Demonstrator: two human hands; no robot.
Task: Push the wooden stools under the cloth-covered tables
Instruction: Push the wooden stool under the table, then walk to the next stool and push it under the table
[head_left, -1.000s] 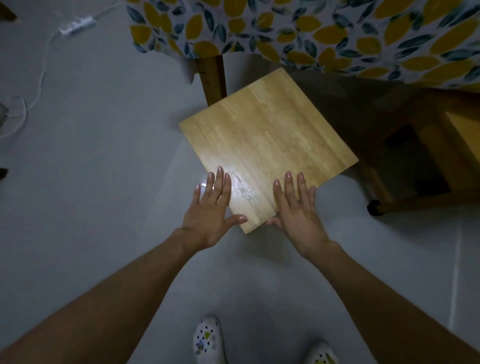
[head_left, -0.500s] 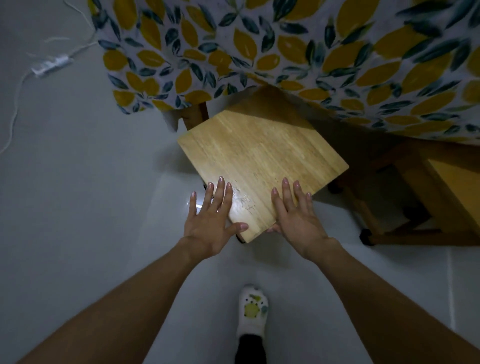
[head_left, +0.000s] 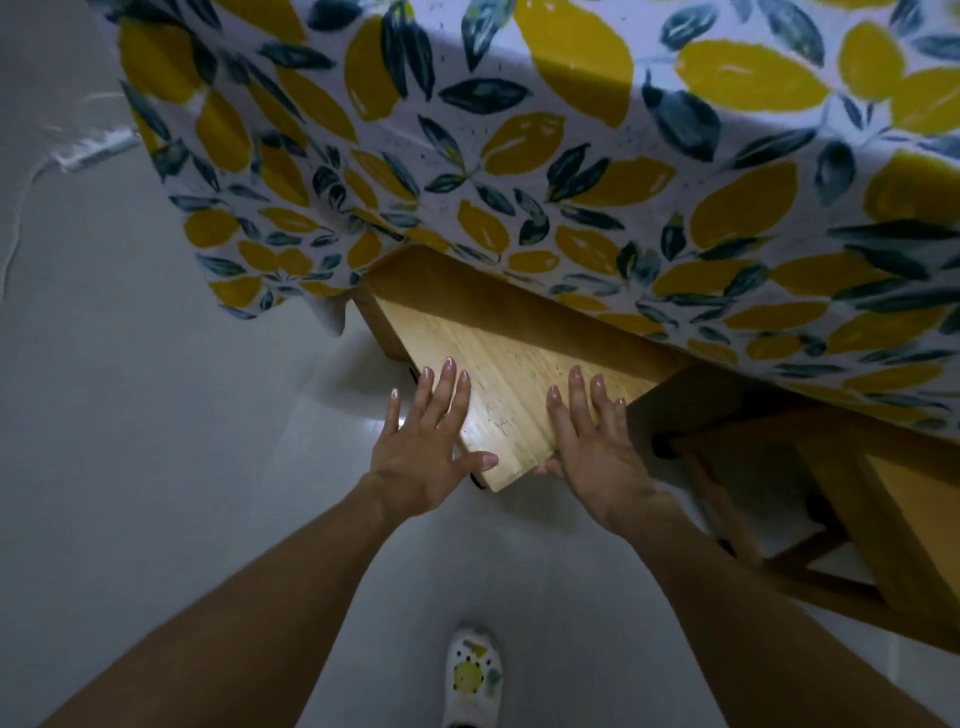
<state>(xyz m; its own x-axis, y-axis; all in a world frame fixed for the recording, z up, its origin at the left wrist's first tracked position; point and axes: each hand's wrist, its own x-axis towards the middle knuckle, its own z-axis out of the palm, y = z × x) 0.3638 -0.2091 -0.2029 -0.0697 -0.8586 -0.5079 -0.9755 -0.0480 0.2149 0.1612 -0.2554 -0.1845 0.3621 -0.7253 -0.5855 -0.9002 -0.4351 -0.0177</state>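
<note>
A wooden stool (head_left: 514, 384) with a square light-wood seat sits more than half under the table; only its near corner shows. The table carries a white cloth (head_left: 519, 156) printed with yellow lemons and dark leaves, which hangs over the stool's far part. My left hand (head_left: 426, 447) lies flat, fingers spread, against the seat's left near edge, thumb on the corner. My right hand (head_left: 592, 441) presses flat on the seat's right near edge, thumb under the rim. Neither hand grips the stool.
A second wooden stool (head_left: 883, 519) stands at the right, partly under the cloth, close to my right forearm. A white power strip with its cable (head_left: 93, 148) lies on the grey floor at the far left. My white shoe (head_left: 472, 675) is below the stool.
The stool has slid away from me under the cloth, with both hands following flat on its near corner. Much less of the seat shows now, and I have stepped forward.
</note>
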